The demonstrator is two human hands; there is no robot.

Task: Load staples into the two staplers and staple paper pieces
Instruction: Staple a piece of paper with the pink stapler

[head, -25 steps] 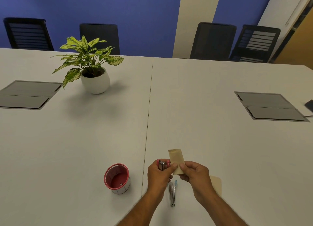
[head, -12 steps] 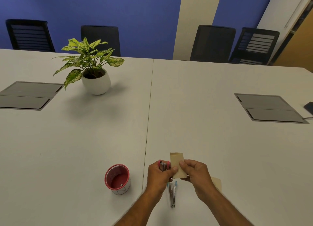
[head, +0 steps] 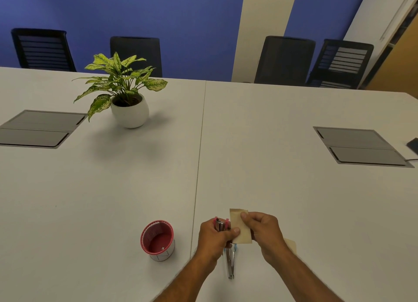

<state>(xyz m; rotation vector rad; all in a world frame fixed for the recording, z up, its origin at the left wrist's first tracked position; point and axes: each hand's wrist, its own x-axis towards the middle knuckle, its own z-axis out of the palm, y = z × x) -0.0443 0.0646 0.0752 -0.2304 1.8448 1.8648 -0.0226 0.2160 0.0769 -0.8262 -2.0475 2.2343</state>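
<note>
Head view: tan paper piece (head: 240,228) between both hands' fingers (head: 244,216), beside pink stapler (head: 219,224).

— What carries everything?
— A white surface (head: 271,143), split by a seam down its middle.
— What lies on it?
— A potted plant (head: 126,98) far left, two grey hatches (head: 38,129) (head: 359,146) set flush, a red cup (head: 157,240) near the front, a stapler (head: 230,263) flat beside it, and a paper piece (head: 291,245).
</note>
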